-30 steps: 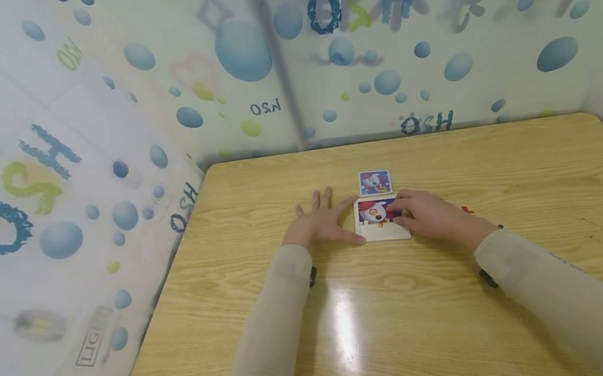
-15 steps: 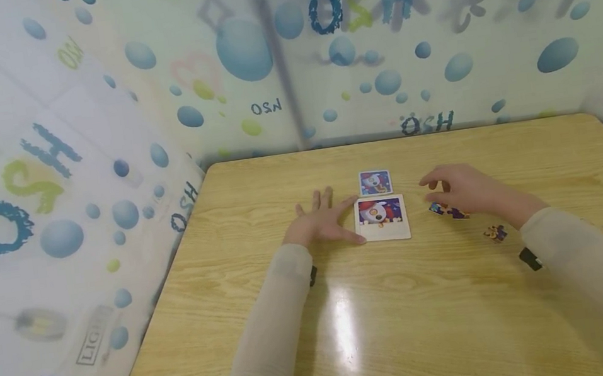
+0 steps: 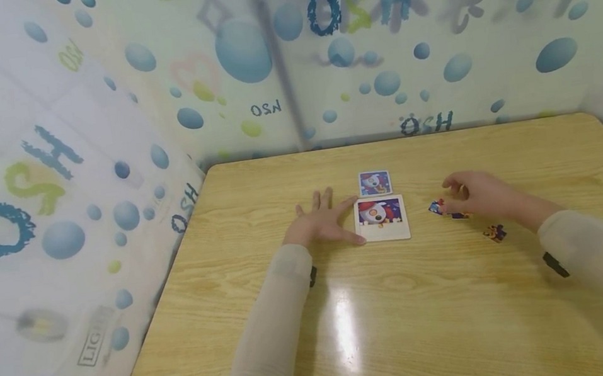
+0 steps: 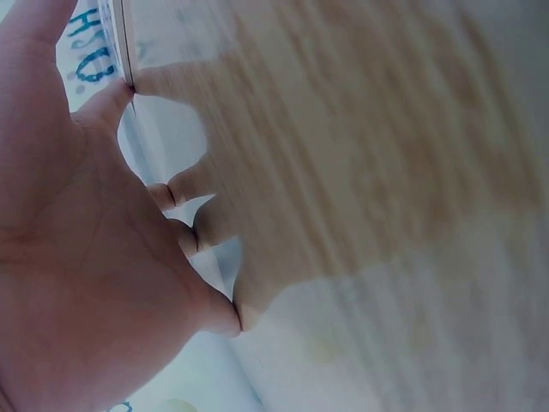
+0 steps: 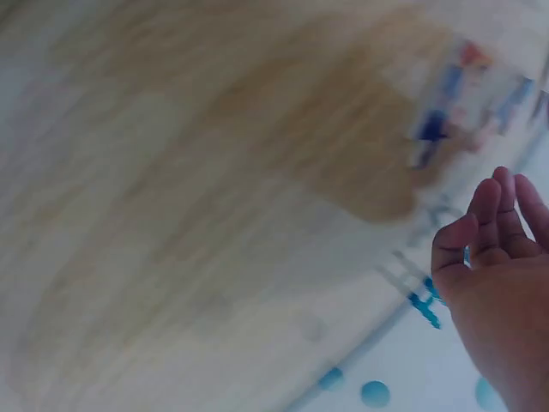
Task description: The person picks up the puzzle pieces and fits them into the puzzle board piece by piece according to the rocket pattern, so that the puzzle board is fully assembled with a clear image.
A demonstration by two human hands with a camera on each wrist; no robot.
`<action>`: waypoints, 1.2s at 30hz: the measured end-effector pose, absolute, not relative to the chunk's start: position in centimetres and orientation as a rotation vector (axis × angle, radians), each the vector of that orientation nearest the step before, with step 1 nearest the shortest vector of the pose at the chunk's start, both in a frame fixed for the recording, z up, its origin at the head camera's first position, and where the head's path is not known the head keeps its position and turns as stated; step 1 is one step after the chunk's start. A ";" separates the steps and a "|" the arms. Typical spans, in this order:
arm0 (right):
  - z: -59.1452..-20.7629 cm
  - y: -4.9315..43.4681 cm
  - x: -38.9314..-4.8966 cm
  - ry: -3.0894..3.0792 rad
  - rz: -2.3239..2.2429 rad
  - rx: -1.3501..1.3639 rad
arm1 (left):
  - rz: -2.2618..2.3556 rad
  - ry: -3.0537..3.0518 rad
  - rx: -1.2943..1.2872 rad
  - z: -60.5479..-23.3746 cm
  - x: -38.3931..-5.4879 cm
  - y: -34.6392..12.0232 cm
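Note:
A white-framed jigsaw puzzle (image 3: 387,233) lies flat on the table, picture pieces across its upper part and a bare pale lower part. Spread fingers of my left hand (image 3: 322,224) rest on the wood, the thumb and index fingertips touching the puzzle's left edge. In the left wrist view that hand (image 4: 103,223) shows its palm side. My right hand (image 3: 482,194) hovers at the loose jigsaw pieces (image 3: 437,207), its thumb close over them and partly hiding them. From the right wrist, the fingers of this hand (image 5: 502,257) look loosely bent, with nothing visible between them.
A small square picture card (image 3: 375,188) lies just beyond the puzzle. Another loose piece (image 3: 494,234) sits nearer me, below the right hand. The wooden table (image 3: 411,326) meets printed walls at its back and left.
My right hand has left the puzzle's right side and moved right, to the loose pieces, which have come into sight. The left hand has stayed in place.

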State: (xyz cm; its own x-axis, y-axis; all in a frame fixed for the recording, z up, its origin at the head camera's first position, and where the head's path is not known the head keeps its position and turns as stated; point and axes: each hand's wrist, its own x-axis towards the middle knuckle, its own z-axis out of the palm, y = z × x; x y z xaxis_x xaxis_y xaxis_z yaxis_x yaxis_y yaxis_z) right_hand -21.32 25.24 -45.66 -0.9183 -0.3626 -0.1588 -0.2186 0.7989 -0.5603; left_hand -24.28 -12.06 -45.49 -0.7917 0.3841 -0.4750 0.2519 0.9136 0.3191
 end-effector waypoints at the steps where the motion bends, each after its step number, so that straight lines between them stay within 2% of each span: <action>1: -46.0 25.3 -21.3 2.722 -0.813 -0.446 | 0.326 2.522 0.457 -45.5 -24.3 -12.1; 7: -47.4 25.7 -21.2 2.693 -0.839 -0.420 | 0.336 2.525 0.470 -45.5 -24.2 -12.1; 36: -48.0 25.3 -21.0 2.781 -0.829 -0.450 | 0.339 2.536 0.468 -45.7 -24.3 -12.3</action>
